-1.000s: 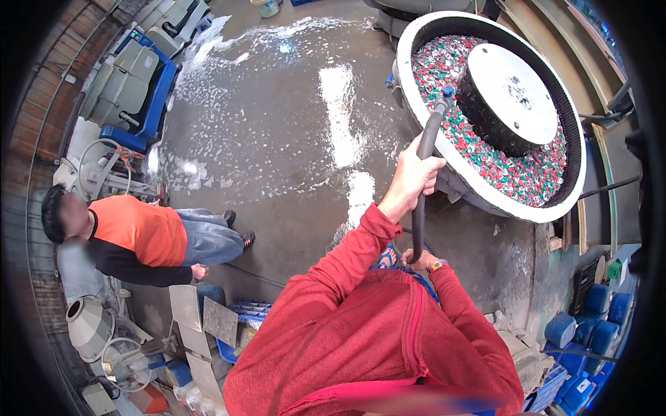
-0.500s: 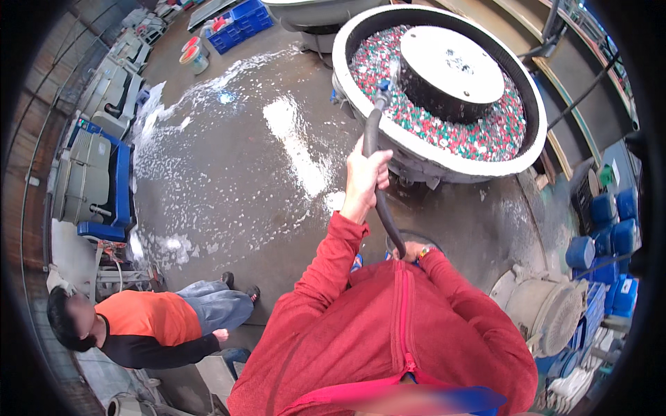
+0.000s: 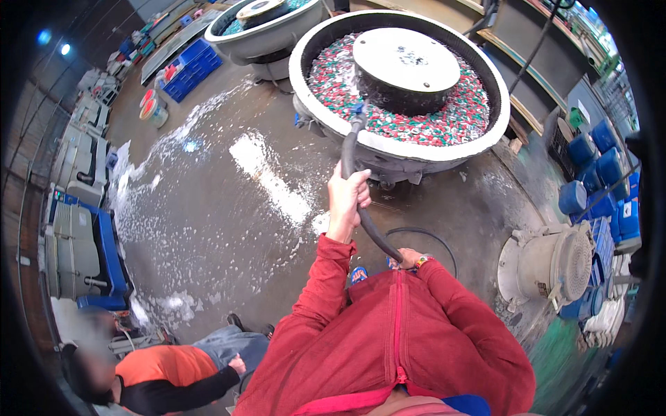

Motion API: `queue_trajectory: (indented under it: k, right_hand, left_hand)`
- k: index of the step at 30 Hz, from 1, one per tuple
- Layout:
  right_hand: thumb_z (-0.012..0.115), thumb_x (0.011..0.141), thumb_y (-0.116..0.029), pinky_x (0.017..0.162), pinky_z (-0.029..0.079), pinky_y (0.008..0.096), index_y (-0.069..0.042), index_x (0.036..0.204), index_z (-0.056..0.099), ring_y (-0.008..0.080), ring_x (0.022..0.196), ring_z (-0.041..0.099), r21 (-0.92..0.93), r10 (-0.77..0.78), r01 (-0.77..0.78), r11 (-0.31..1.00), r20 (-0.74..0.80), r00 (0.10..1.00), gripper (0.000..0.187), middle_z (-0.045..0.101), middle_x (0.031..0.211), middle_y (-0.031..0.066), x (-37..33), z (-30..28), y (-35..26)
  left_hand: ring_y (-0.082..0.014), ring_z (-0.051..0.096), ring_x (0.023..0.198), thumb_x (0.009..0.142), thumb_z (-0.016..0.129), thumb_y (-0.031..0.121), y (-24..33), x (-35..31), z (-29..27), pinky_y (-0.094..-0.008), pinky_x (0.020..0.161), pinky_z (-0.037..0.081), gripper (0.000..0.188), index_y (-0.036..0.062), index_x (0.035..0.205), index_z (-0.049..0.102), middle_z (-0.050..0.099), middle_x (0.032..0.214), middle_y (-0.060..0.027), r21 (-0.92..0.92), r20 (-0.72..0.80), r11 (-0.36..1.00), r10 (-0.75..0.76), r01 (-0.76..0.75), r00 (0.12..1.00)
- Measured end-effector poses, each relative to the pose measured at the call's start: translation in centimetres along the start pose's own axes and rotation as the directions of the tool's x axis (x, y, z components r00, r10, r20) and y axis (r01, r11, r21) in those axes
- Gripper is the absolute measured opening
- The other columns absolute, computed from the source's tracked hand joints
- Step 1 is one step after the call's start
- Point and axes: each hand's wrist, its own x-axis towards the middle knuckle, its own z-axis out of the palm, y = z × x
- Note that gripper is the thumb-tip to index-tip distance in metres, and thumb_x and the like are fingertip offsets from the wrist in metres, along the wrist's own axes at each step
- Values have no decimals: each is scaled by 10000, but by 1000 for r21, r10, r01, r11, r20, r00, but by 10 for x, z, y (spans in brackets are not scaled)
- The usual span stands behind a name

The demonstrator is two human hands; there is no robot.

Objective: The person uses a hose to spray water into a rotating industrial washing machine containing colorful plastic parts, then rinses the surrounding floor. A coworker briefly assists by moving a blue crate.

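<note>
My left hand [image 3: 346, 197] is wrapped round a dark hose [image 3: 378, 239], which rises in front of me. At the hose's upper end a blue valve nozzle [image 3: 359, 111] points over the rim of a big round tub [image 3: 422, 149], and water sprays from it. Small red, green and white pieces [image 3: 329, 87] fill the tub's ring around a black core with a white round lid [image 3: 406, 59]. Close to my waist, my right hand [image 3: 408, 258] grips the lower part of the same hose; its fingers are partly hidden.
Foamy water [image 3: 270, 180] covers part of the floor. Hose slack [image 3: 447, 243] loops by my feet. A person [image 3: 170, 371] in orange and black is at lower left. Blue barrels [image 3: 583, 149] and a beige round machine [image 3: 551, 267] stand right; a second tub [image 3: 274, 38] stands behind.
The view has shifted, so the tub sits further left and more of the second tub shows. Both hands keep their hold on the hose, with its nozzle still over the rim.
</note>
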Motion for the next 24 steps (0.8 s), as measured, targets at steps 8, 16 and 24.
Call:
queue_trajectory:
  k: [8, 16, 24]
  right_hand:
    - [578, 686, -222, 700, 456, 397, -119, 797, 589, 302, 824, 601, 20, -33, 32, 999, 55, 998, 151, 625, 809, 107, -34, -13, -24]
    - [583, 701, -312, 735, 458, 411, -59, 814, 634, 341, 844, 596, -24, 26, -24, 999, 70, 997, 281, 629, 820, 176, -43, -34, -37]
    - [646, 656, -271, 722, 463, 399, -111, 896, 632, 312, 863, 603, -46, -29, 29, 998, 13, 1000, 288, 639, 871, 144, -11, -56, -14]
  left_hand:
    - [-30, 292, 362, 767, 576, 8, 5, 1, -3, -196, 319, 257, 433, 75, 1145, 376, 319, 514, 64, -49, 8, 998, -25, 26, 1000]
    - [-18, 249, 366, 777, 574, 14, 16, 16, -20, -182, 323, 223, 269, 94, 961, 394, 278, 507, 76, -86, -24, 996, 28, -30, 999]
    - [-15, 237, 352, 797, 567, 24, 7, 17, -6, -181, 308, 198, 235, 120, 863, 362, 279, 497, 82, -24, -61, 994, 103, -104, 993]
